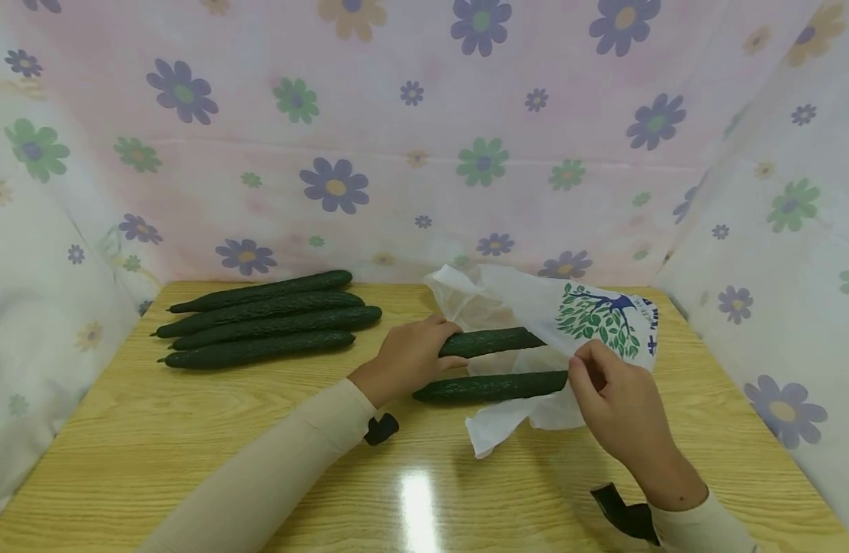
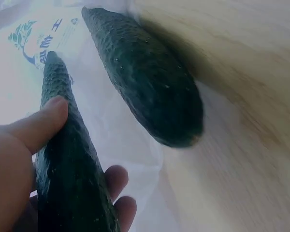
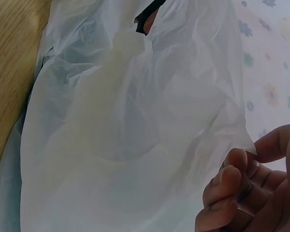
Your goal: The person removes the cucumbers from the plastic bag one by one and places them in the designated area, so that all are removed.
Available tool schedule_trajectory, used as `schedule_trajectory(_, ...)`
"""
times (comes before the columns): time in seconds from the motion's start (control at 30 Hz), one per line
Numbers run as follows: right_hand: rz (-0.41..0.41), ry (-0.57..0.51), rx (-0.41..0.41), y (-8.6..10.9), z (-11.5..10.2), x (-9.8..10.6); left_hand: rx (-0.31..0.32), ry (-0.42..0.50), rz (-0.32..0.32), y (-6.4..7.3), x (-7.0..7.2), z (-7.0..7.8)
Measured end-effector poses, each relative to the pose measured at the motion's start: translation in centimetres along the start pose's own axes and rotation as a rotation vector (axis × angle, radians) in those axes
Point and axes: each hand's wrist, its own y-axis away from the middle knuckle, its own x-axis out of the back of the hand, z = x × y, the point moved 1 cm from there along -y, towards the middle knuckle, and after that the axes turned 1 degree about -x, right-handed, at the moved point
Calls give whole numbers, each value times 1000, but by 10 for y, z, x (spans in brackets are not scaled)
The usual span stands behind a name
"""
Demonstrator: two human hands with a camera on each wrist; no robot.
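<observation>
In the head view my left hand (image 1: pixel 412 357) grips a dark green cucumber (image 1: pixel 493 342) by its near end, the far end reaching into a white plastic bag (image 1: pixel 531 296). The left wrist view shows the thumb on top of this cucumber (image 2: pixel 67 159) and fingertips curled round its other side. A second cucumber (image 1: pixel 497 386) lies at the bag's mouth, its far end hidden behind my right hand (image 1: pixel 625 407). Thumb and fingers of that hand pinch the edge of the bag, whose plastic (image 3: pixel 130 116) spreads wide in the right wrist view. A green tree print marks the bag.
Several cucumbers (image 1: pixel 265 322) lie side by side at the left of the wooden table (image 1: pixel 314 491). Floral cloth (image 1: pixel 411 200) hangs behind the table and along both sides. A loose bag flap (image 1: pixel 497 426) spreads toward the front.
</observation>
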Motion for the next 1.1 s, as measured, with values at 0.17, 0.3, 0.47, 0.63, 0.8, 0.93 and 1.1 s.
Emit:
schedule_trajectory(0.17, 8, 0, -1, -1, 1, 0, 15, 72, -98, -14, -3, 8)
schedule_trajectory(0.3, 17, -8, 9, -1, 1, 0, 25, 123, -160, -24, -8, 16)
schedule_trajectory(0.47, 15, -9, 3, -1, 1, -1, 19, 161, -197, -35, -18, 23)
schedule_trajectory(0.63, 1, -4, 4, 0, 0, -2, 12, 155, -235, -45, -27, 28)
schedule_trajectory(0.8, -5, -4, 18, 1, -2, -4, 18, 131, -255, -48, -33, 35)
schedule_trajectory(0.93, -5, -5, 28, 2, -3, -4, 17, 97, -251, -49, -37, 40)
schedule_trajectory(1.1, 5, -9, 34, 2, -4, -4, 4, 33, -213, -53, -39, 43)
